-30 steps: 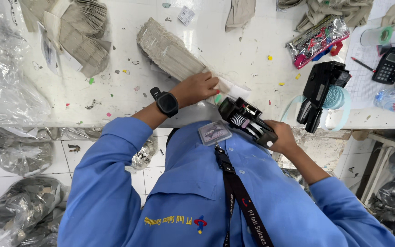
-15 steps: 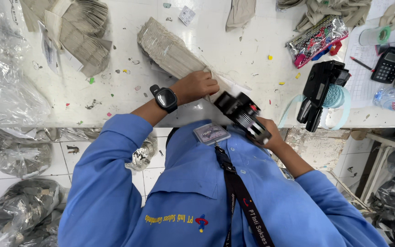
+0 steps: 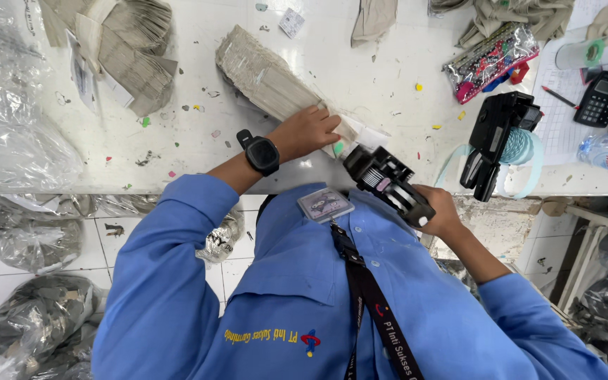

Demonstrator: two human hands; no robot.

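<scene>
At the near edge of the white table (image 3: 177, 151), at about five o'clock from the stack, a black handheld label gun (image 3: 387, 184) is gripped in the right hand (image 3: 441, 211), the fingers wrapped shut round its handle and its nose aimed toward eleven o'clock at the near end of the bundle. Just beyond it, the left hand (image 3: 311, 131), a black watch (image 3: 260, 152) on its wrist, is laid flat with fingers together on the near end of a long stack of grey-beige cut pieces (image 3: 265, 77), pressed down rather than clamped; a small green sticker (image 3: 338, 148) is seen by the fingertips. The step in hand is judged to be labelling of the top piece: the next move would call for the gun's nose to be brought squarely onto the held-down end while the stack is kept steady. Farther off, at three o'clock, a second black labeller (image 3: 495, 137) with a pale blue cord is lying, and a calculator (image 3: 602, 97) past it; at ten o'clock a fanned pile of similar pieces (image 3: 131, 49) is left. Compared with one second ago, the gun is found raised and carried from the chest toward the table edge, while the left hand is kept on the stack.
</scene>
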